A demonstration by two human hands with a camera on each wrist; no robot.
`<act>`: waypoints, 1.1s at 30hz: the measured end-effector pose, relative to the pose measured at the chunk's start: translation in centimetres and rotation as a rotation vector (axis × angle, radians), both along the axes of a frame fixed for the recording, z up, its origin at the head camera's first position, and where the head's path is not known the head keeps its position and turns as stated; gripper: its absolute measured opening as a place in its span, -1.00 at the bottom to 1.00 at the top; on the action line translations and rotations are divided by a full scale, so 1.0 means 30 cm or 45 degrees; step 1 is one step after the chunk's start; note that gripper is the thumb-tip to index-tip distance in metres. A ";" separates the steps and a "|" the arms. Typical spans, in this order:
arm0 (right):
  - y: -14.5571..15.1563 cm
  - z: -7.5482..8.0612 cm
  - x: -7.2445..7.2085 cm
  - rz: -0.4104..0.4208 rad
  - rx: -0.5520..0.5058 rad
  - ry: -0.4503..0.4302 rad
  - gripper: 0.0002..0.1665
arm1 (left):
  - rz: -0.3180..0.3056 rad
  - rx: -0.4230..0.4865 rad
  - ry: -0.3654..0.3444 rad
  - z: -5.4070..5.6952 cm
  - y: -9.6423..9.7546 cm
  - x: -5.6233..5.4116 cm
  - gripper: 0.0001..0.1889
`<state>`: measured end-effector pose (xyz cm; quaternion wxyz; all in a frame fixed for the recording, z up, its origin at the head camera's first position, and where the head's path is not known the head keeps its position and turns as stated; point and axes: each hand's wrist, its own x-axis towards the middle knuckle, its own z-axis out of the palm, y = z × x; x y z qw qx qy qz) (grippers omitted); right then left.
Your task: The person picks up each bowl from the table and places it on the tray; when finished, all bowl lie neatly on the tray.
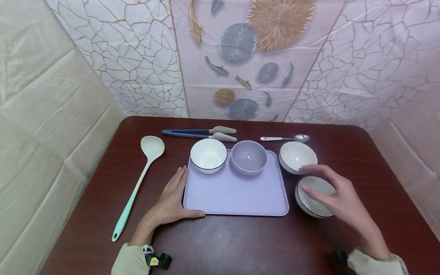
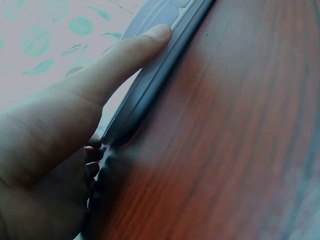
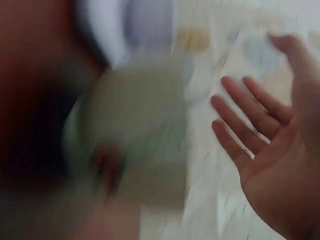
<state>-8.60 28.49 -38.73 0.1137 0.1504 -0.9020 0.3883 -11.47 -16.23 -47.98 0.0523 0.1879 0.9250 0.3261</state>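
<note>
Left hand (image 1: 172,196) bare, cream sleeve (image 1: 130,261) behind it – soft, wrinkled cloth. Wrist carries a black-and-white patterned patch (image 1: 148,249), a yellow sticker (image 1: 154,261) with a mark too small to read, and a squarish black block (image 1: 165,261). Right hand (image 1: 335,194) bare too – matching cream cuff (image 1: 376,264), dark wrist unit (image 1: 339,256), blurred.

From tray (image 1: 237,196) center: room to pass at 6 o'clock. Obstacles: white bowl (image 1: 208,154) 11, purple bowl (image 1: 249,157) 1, far right bowl (image 1: 297,155) 2, near right bowl (image 1: 317,184) 3, left hand (image 1: 170,200) 9.
</note>
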 end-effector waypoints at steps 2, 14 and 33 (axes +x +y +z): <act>0.074 -0.024 0.043 -0.001 -0.021 -0.073 -0.10 | 0.003 -0.003 0.004 0.001 -0.006 0.004 0.47; 0.186 -0.175 0.116 0.046 0.003 -0.257 0.57 | 0.020 0.005 0.003 -0.012 -0.017 0.021 0.46; 0.185 -0.194 0.107 -0.110 -0.011 -0.166 0.43 | 0.010 -0.025 -0.015 0.000 0.011 0.002 0.47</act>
